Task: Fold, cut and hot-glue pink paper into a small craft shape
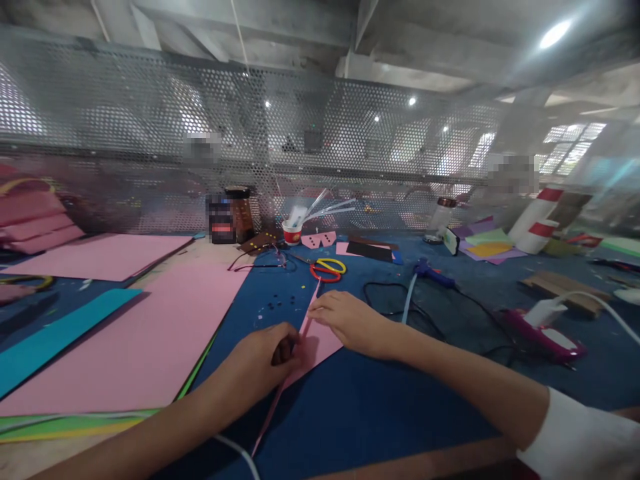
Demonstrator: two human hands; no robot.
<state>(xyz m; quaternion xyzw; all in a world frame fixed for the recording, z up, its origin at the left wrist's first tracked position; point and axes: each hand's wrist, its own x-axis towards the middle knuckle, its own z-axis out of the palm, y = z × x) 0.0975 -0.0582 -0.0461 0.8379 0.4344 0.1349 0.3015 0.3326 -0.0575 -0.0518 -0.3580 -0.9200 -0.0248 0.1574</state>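
Starting nearest, what are the two hands doing?

Both work on a small pink piece [320, 352] lying on the blue table cover [370, 413], just ahead of the person. The left hand [267, 360] is curled closed at the piece's left edge, and its fingertips look pinched on a thin pink strip [270, 417] that runs along that edge and trails back toward the body.

And the right?

The right hand [350, 323] lies flat with its fingers spread on the piece's far corner, gripping nothing. Pressing down like that probably keeps the light sheet from sliding while the other hand pinches.

What lies beside them?

To the left sits a large pink sheet [150, 333], with green sheets [75, 427] under its near edge and a teal sheet [55, 337] beyond. They are laid flat and overlapping, likely as stock kept within reach.

Further out?

Scissors with red and yellow handles [327, 269] lie just past the strip's far end, close enough to grab. On the right, a blue glue gun [433, 273] and a purple glue gun [545, 333] rest on the cover, well apart from the hands, among black cable [395, 293].

And at the back?

A red-and-white cup [292, 232] holding clear sticks and a brown jar [241, 213] stand against the perforated metal screen [320, 133], out of the working area.
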